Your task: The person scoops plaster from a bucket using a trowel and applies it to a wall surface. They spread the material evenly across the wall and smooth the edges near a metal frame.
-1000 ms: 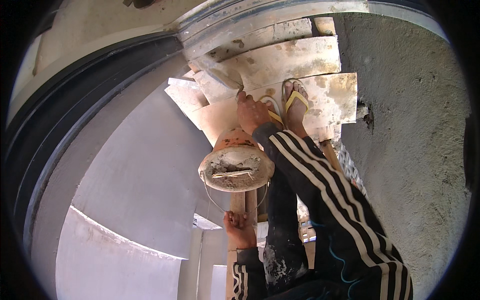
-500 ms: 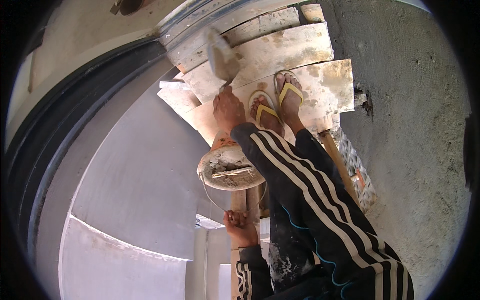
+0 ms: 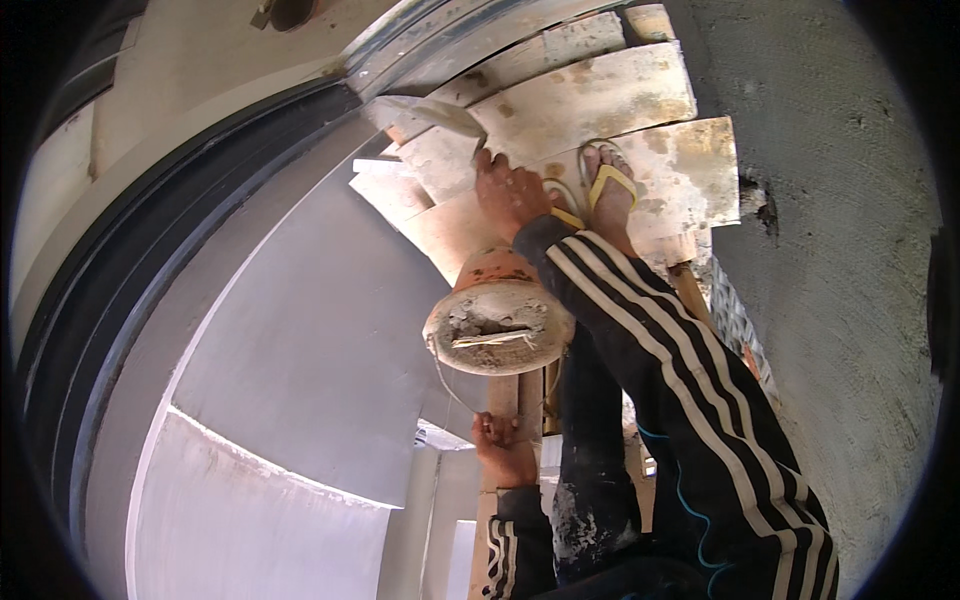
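Observation:
My right hand (image 3: 508,192) is closed around the handle of a trowel (image 3: 438,115), held out over the planks near the window frame. The flat, pale-smeared blade points left. My left hand (image 3: 502,450) has its fingers curled round the thin wire handle of a bucket. That orange bucket (image 3: 500,268), crusted with dried mortar at the rim, hangs tilted between my two hands. Inside it sit grey mortar (image 3: 500,312) and a pale, narrow stick-like piece (image 3: 492,339) lying across.
Overlapping stained boards (image 3: 590,100) form a platform, where my feet stand in yellow-strapped flip-flops (image 3: 612,183). A rough grey plastered wall (image 3: 820,200) rises on the right. At the left are a dark curved-looking frame (image 3: 200,180) and a smooth grey wall surface (image 3: 310,300).
The trowel blade has swung from pointing away to pointing left. My hands and the bucket appear slightly farther right, as the whole view has shifted. My left hand keeps the wire handle.

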`<state>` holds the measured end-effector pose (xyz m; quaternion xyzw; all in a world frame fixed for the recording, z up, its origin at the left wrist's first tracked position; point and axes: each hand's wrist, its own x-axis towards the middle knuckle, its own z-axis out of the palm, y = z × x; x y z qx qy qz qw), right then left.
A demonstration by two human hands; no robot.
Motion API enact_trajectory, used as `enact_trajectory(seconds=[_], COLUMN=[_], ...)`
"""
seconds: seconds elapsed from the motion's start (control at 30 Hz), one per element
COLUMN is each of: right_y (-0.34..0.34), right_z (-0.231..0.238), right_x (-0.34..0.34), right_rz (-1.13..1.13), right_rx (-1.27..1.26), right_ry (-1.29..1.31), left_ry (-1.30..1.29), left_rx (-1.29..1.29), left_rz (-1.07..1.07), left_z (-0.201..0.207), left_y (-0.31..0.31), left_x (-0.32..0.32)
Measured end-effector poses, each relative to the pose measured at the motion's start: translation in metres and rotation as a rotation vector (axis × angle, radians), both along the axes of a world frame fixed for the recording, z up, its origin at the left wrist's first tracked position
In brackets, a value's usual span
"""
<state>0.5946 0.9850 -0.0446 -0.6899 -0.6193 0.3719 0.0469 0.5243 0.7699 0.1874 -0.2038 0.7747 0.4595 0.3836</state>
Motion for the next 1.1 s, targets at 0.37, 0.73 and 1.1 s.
enact_trajectory(seconds=[0.37, 0.73, 1.1], right_y=[0.034, 0.058, -0.024], right_z=[0.007, -0.019, -0.029], right_x=[0.025, 0.125, 0.283], right_rz=[0.131, 0.107, -0.642], right_rx=[0.165, -0.034, -0.062], right_ry=[-0.023, 0.357, 0.263], left_ry=[-0.033, -0.016, -0.030], left_rx=[0.009, 0.036, 0.019], left_rz=[-0.017, -0.058, -0.094], left_z=[0.000, 0.005, 0.007], left_y=[0.000, 0.008, 0.020], left_x=[0.007, 0.002, 0.005])
